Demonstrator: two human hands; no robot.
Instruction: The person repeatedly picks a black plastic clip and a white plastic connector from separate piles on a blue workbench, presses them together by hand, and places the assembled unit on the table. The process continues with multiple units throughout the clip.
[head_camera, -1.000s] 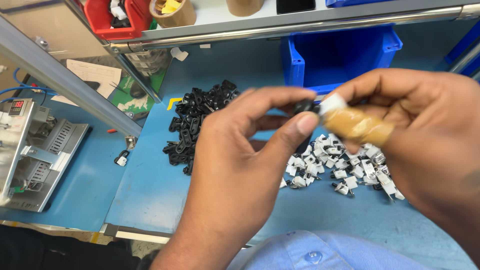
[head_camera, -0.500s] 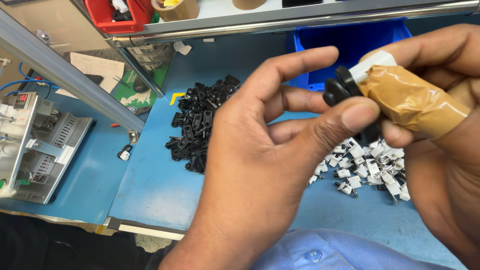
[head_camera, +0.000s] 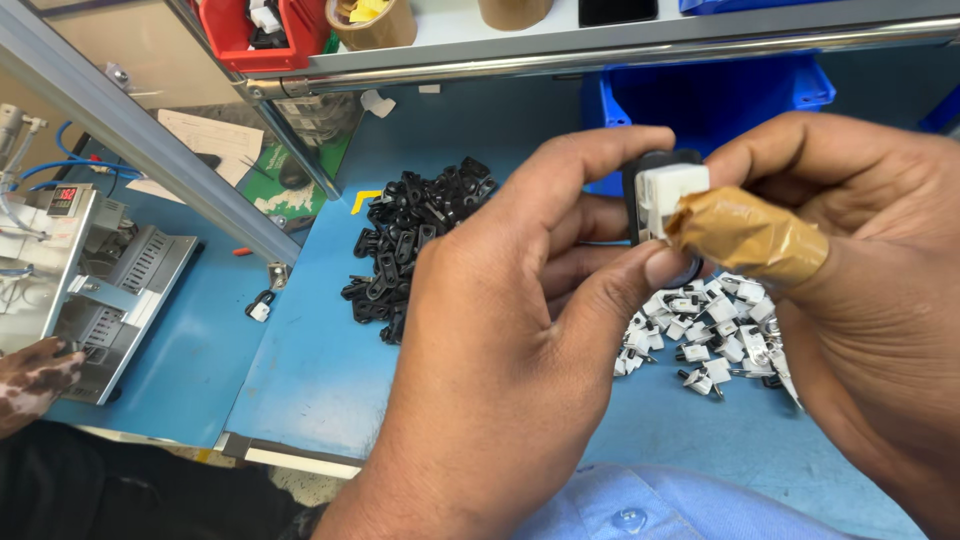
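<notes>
My left hand and my right hand meet in front of me and together pinch a small black part with a white plastic insert. Brown tape wraps my right thumb, which presses on the white insert. My left index finger and thumb hold the black part from the left side. Below the hands lies a heap of small white parts on the blue table. A pile of black plastic parts lies to the left of my hands.
A blue bin stands at the back under a grey shelf holding a red bin and tape rolls. A grey machine sits at left, with another person's hand on it.
Both hands have risen and come nearer the camera with the part. The white insert now faces me, pressed against the black part by the taped thumb.
</notes>
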